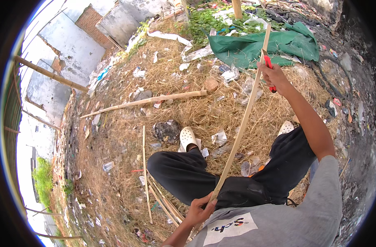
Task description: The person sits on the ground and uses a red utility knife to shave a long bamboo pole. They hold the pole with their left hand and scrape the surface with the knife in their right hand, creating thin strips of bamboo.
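A long pale bamboo strip (238, 139) slants across the middle, from my lap up to the far right. My left hand (201, 210) is closed around its lower part beside my waist. Near the upper end, my right hand (274, 77) grips a red-and-black knife (268, 62), which looks like a utility cutter. The knife's tip meets the strip, and the fingers of that hand press against the strip too. Its blade is too small to make out clearly.
Several thin bamboo strips (165, 202) lie by my left knee. A thicker split bamboo piece (155, 99) rests on dry grass farther off, near a dark stone (166, 131). A green tarp (233, 47) spreads beyond my right hand. Litter is scattered around.
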{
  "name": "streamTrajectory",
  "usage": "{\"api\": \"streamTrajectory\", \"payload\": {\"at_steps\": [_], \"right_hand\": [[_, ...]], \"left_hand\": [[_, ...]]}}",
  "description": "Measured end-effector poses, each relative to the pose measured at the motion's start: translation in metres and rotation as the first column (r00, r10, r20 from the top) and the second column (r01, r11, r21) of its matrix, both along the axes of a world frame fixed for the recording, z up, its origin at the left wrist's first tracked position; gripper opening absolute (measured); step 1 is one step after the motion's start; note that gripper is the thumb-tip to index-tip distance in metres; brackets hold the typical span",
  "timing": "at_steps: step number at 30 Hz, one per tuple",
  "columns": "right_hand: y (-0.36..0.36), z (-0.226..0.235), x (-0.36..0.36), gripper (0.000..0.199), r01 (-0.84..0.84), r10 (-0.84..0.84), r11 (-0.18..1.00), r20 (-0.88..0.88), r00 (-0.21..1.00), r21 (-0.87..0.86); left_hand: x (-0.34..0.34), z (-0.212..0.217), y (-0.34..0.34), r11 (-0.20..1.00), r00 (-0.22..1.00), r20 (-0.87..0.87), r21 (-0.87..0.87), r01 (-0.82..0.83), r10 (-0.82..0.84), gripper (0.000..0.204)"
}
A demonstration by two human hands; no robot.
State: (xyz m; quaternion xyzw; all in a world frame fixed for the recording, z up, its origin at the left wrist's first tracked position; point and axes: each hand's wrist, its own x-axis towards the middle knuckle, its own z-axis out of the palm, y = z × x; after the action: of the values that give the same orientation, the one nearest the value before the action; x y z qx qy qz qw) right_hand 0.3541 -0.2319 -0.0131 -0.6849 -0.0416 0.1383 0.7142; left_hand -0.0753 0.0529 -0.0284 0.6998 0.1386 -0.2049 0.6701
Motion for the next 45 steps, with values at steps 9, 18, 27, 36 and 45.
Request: {"api": "streamTrajectory", "payload": {"at_steps": [9,18,27,36,45], "right_hand": [[0.058,0.004,-0.055,0.029,-0.198,0.213,0.926,-0.012,0.977,0.322],[0.053,0.005,-0.056,0.019,-0.077,0.121,0.9,-0.078,0.99,0.429],[0.055,-0.015,-0.05,0.016,-0.2,0.238,0.915,-0.071,0.969,0.351],[0.068,-0.031,-0.041,0.015,-0.106,0.097,0.994,0.233,0.968,0.027],[-0.036,-0.029,0.041,0.031,0.269,-0.148,0.851,0.286,0.947,-0.451]], "left_hand": [[0.071,-0.028,-0.019,0.994,0.929,0.37,-0.104,0.036,0.005,0.047],[0.121,-0.012,-0.042,0.969,0.984,0.175,-0.247,0.012,0.033,0.037],[0.109,-0.011,-0.04,0.938,0.994,0.107,-0.344,0.037,0.0,0.032],[0.099,-0.009,-0.038,0.916,0.995,0.071,-0.401,-0.031,0.065,0.031],[0.075,0.002,-0.035,0.981,0.992,0.119,-0.193,-0.014,0.038,0.03]]}}
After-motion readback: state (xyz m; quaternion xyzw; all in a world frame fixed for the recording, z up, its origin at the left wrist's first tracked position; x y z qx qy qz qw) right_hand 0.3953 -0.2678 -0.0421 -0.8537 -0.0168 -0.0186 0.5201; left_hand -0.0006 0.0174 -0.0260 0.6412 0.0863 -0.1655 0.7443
